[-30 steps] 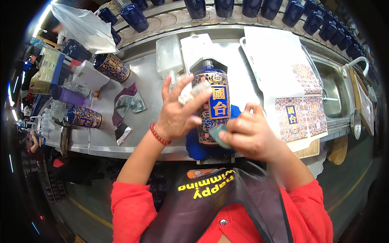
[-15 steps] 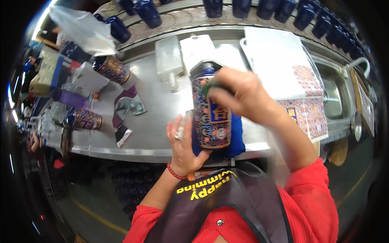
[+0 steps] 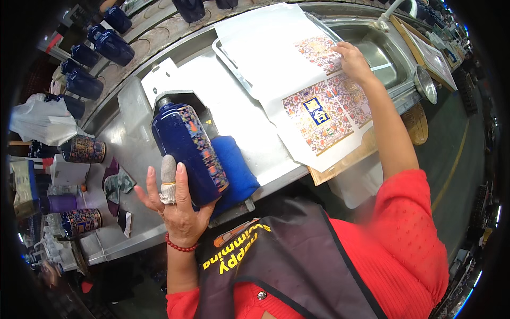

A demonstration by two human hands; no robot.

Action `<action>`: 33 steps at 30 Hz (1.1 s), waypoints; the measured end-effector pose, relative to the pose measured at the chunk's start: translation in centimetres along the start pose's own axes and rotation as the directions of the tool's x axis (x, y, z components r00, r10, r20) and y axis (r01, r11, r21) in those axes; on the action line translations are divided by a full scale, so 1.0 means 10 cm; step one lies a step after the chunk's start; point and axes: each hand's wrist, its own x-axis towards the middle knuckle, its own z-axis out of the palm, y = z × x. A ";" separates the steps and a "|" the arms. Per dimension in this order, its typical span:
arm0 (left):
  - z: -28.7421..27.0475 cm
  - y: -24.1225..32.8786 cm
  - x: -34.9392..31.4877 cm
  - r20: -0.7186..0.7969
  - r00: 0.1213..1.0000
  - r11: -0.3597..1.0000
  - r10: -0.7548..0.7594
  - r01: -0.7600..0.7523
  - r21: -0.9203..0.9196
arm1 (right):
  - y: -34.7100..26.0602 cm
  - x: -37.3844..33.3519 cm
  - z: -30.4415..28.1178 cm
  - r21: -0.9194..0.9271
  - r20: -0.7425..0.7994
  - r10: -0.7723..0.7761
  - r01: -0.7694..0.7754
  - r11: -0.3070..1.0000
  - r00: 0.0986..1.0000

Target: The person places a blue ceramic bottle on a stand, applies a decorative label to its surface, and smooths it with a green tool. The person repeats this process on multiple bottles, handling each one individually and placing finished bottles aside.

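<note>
A dark blue bottle [image 3: 183, 151] leans on a white stand [image 3: 162, 78], its plain side up and a floral decal band along its right side. My left hand [image 3: 183, 220] is at its lower end, fingers spread and stretched up beside it, the thumb by the base. One finger wears a whitish cloth cover [image 3: 168, 178]. At the right, my right hand [image 3: 353, 61] pinches the edge of a white sheet printed with floral decals [image 3: 317, 116]; its fingertips lie at the upper decal. Under the bottle's right side is a blue cloth [image 3: 234, 173].
A metal sink [image 3: 374, 50] with a tap is at the far right, a ladle [image 3: 425, 85] on its rim. Several blue bottles [image 3: 114, 48] stand along the back left. Two decorated bottles [image 3: 81, 222] and dark scraps [image 3: 112, 186] lie on the left of the metal bench.
My view has swung right. The bottle has been turned from its decorated face to its plain side. My right hand has left the bottle for the decal sheet; the dark green thing it held is gone.
</note>
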 end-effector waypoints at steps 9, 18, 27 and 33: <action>0.22 0.11 -0.26 0.021 0.970 0.946 -0.241 0.240 -0.219 | 0.06 0.72 0.19 -0.460 0.335 -0.045 0.205 0.864 0.941; 0.26 0.14 -0.34 0.042 0.950 0.917 -0.311 0.311 -0.249 | 2.29 1.12 0.49 -0.186 -0.063 0.503 -0.505 0.843 0.862; 0.31 0.15 -0.33 0.017 0.959 0.922 -0.282 0.276 -0.270 | 1.96 0.82 0.09 0.808 0.467 0.248 -0.524 0.269 0.849; 0.31 0.14 -0.35 0.022 0.959 0.927 -0.283 0.279 -0.252 | 0.53 1.09 0.13 -0.292 0.327 -0.251 0.350 0.890 0.911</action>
